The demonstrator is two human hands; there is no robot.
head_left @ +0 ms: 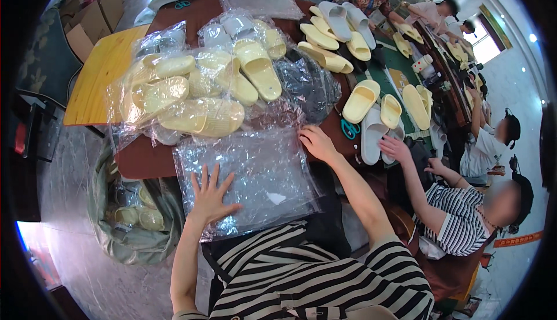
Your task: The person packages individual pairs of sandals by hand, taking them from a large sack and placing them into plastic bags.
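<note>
Clear flat plastic bag (264,172), apparently one of a layered pile: laid near the wearer, partly on the near edge of the brown tabletop (145,160) and partly over the lap. Long axis set left to right, right end slightly farther off; which side the mouth faces cannot be told.

Left hand (212,195): laid palm down on the bag's left part, fingers spread wide apart and pointed to the far side.

Right hand (316,143): placed at the bag's far right corner, fingers bent and close together; whether film is pinched between them cannot be told.

Bagged pale-yellow slide slippers (203,116): heaped just beyond the bag, the nearest one laid left to right. Dark bagged bundle (310,88): set at the heap's right.

Teal-handled scissors (350,128): laid right of the right hand, beside a grey slide slipper (371,137), whose long axis is run near to far. Co-worker's hand (394,148): held close by on the right.

Green sack (136,242), slippers inside: stood on the floor, near left. Yellow wooden table (101,76): placed far left.
</note>
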